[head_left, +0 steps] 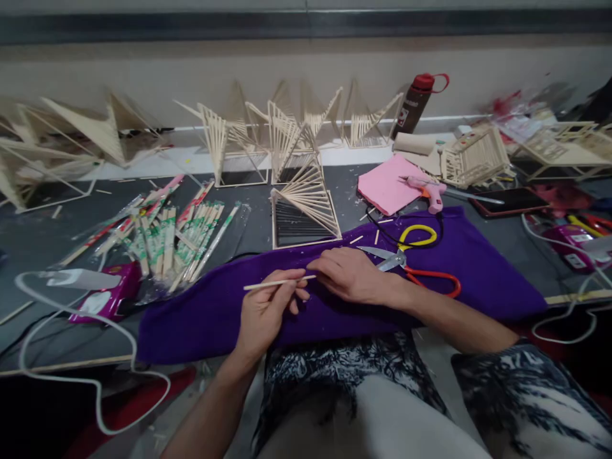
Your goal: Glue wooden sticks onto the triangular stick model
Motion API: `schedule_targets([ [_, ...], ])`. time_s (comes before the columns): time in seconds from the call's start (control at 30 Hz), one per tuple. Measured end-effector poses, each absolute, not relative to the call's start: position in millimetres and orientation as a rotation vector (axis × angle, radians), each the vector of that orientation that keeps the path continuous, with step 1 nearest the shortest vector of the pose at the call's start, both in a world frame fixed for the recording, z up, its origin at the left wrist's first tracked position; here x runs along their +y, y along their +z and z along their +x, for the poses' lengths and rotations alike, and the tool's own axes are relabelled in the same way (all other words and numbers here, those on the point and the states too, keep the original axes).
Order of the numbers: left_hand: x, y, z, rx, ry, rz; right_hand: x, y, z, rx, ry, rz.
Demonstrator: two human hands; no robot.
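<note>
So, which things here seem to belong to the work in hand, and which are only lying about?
Probably in the work:
wooden stick, held by the left hand
right hand, at its end
purple cloth below
scissors
glue gun
front stick frame

Probably just lying about:
red-lidded bottle
phone

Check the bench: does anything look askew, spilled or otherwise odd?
The metal scissors with yellow and red handles lie open on the purple cloth, blades close beside the right hand, which looks risky. Small pale wooden stick offcuts lie scattered nearby, untidily. I see no spill.
</note>
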State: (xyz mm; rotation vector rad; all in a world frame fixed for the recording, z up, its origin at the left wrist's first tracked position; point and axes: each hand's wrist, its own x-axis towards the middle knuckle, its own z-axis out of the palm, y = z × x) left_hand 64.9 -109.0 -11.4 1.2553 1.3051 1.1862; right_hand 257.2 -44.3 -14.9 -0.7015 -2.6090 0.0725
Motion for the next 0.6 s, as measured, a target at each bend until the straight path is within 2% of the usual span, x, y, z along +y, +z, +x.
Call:
schedule_targets([
  [0.2,-92.3,20.0,24.0,1.269,1.834,0.939,-38.5,-16.0,280.1,-2.526,0.145,-0.75],
  [0.27,-89.0,30.8,8.0,1.263,1.943,0.929,-35.6,-16.2,290.3,-2.466,0.186,-0.782],
  [0.37,-87.7,32.7,2.9,1.319,1.879,0.946,-32.4,-10.5,300.6,-2.38,0.178,-0.825],
  [0.6,-83.5,4.0,43.8,1.239,1.377,1.024,-32.0,22.5,324.1,-1.87,-0.043,-1.032],
])
